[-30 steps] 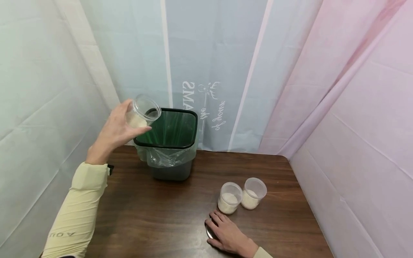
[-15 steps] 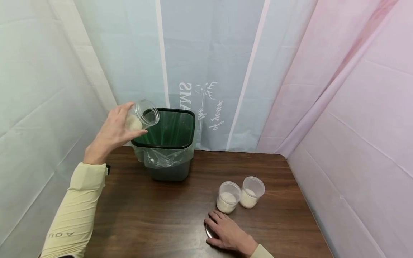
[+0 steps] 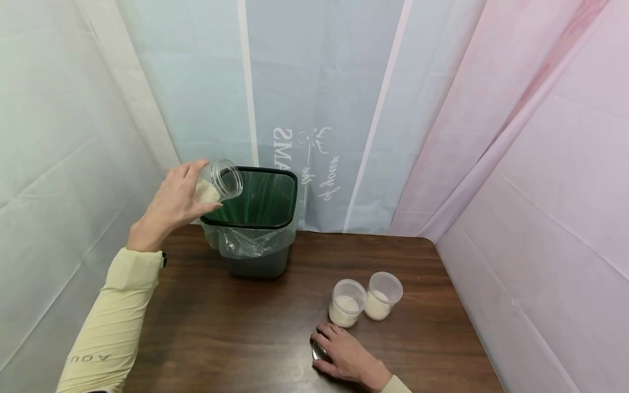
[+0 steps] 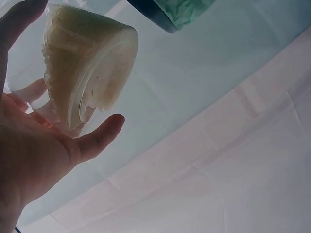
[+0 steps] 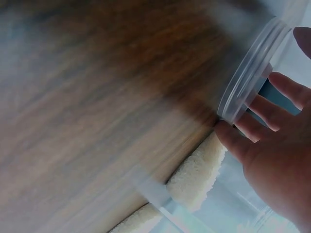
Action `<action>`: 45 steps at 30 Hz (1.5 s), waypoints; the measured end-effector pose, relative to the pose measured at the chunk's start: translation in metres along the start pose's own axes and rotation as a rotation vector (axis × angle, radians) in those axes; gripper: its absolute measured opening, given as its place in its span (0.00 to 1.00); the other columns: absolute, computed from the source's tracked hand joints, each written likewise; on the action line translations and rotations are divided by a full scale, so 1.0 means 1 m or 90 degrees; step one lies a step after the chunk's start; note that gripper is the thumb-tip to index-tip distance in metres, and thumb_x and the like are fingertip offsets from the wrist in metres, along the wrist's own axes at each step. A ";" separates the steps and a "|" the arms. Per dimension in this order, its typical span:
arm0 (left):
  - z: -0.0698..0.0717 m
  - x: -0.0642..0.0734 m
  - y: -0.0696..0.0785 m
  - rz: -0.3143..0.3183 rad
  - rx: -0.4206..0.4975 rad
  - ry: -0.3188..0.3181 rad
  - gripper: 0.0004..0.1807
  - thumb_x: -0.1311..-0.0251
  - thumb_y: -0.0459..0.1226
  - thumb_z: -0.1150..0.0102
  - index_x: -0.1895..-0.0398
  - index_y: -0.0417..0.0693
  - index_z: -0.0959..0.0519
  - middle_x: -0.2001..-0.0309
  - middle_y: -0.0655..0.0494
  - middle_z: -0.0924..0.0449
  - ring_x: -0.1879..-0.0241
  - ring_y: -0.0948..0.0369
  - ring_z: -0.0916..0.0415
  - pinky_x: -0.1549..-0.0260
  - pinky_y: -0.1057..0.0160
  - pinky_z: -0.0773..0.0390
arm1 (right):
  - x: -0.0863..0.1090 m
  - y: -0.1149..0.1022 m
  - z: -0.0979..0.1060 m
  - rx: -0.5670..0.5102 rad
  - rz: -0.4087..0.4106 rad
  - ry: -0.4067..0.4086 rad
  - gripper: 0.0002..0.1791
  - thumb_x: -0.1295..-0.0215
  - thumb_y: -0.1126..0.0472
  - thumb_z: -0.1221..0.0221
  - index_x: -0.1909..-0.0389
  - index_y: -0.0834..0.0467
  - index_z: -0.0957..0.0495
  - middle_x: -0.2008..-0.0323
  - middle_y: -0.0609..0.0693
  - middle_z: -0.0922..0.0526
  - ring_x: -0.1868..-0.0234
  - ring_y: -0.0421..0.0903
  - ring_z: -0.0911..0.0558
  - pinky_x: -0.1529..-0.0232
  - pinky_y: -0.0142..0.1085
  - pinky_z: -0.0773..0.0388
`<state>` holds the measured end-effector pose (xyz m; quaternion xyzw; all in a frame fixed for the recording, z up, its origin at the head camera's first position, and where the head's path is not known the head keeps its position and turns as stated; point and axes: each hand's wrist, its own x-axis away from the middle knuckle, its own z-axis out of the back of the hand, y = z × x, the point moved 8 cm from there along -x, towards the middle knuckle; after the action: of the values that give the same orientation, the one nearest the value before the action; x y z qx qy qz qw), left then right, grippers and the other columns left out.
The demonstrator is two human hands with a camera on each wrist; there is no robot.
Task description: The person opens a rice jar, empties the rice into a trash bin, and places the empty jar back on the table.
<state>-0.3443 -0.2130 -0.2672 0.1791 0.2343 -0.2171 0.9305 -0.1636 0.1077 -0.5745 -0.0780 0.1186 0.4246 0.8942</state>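
My left hand (image 3: 172, 196) grips a clear plastic jar (image 3: 228, 177) from its far side and thumb side. The jar is tipped sideways, its mouth over the dark green bin (image 3: 275, 225). White, rice-like grain (image 4: 73, 58) lies banked inside the jar against the wall and base. My right hand (image 3: 349, 355) rests at a round, clear lid (image 5: 252, 73) on the table, its fingertips at the rim and much of the lid hidden under the hand. Just beyond the right fingers stands a clear jar (image 3: 348, 295) part-filled with white grain. Another such jar (image 3: 385, 289) stands beside it.
The bin, lined with a clear plastic bag (image 3: 250, 243), stands at the back left of the brown wooden table (image 3: 236, 327). Hanging sheets close off the back and both sides; the back curtain (image 3: 319, 82) falls right behind the table's far edge.
My left hand has tilted the jar further, its mouth swinging down towards the bin. The right hand stays at the lid, and the two standing jars have not moved.
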 end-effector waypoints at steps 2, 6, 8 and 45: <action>0.000 0.001 0.000 -0.005 -0.010 -0.004 0.51 0.60 0.43 0.21 0.32 0.43 0.39 0.42 0.28 0.31 0.43 0.32 0.35 0.45 0.32 0.35 | -0.001 -0.001 0.000 -0.003 0.000 0.002 0.28 0.39 0.40 0.38 0.45 0.53 0.24 0.48 0.52 0.21 0.46 0.50 0.21 0.46 0.43 0.22; 0.000 0.000 0.001 -0.010 -0.045 -0.012 0.50 0.58 0.44 0.22 0.31 0.43 0.39 0.41 0.30 0.31 0.42 0.32 0.35 0.46 0.32 0.34 | -0.003 -0.001 0.000 -0.004 -0.002 0.009 0.28 0.40 0.40 0.37 0.45 0.53 0.23 0.48 0.52 0.21 0.46 0.49 0.21 0.46 0.43 0.22; 0.000 -0.001 0.002 -0.011 -0.067 -0.017 0.51 0.58 0.45 0.22 0.31 0.43 0.39 0.40 0.31 0.31 0.42 0.33 0.35 0.47 0.31 0.34 | -0.004 0.000 0.000 0.001 -0.002 0.010 0.28 0.40 0.40 0.37 0.45 0.53 0.23 0.48 0.52 0.21 0.46 0.49 0.21 0.46 0.43 0.22; -0.015 -0.004 0.012 -0.050 -0.221 -0.089 0.49 0.57 0.46 0.21 0.34 0.46 0.40 0.39 0.36 0.33 0.38 0.35 0.37 0.52 0.31 0.32 | -0.012 0.006 0.011 -0.037 -0.038 -0.068 0.23 0.33 0.42 0.44 0.47 0.53 0.22 0.51 0.48 0.21 0.49 0.47 0.21 0.53 0.40 0.20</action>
<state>-0.3463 -0.1950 -0.2747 -0.0094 0.2099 -0.2217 0.9522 -0.1741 0.1057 -0.5608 -0.0849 0.0561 0.4044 0.9089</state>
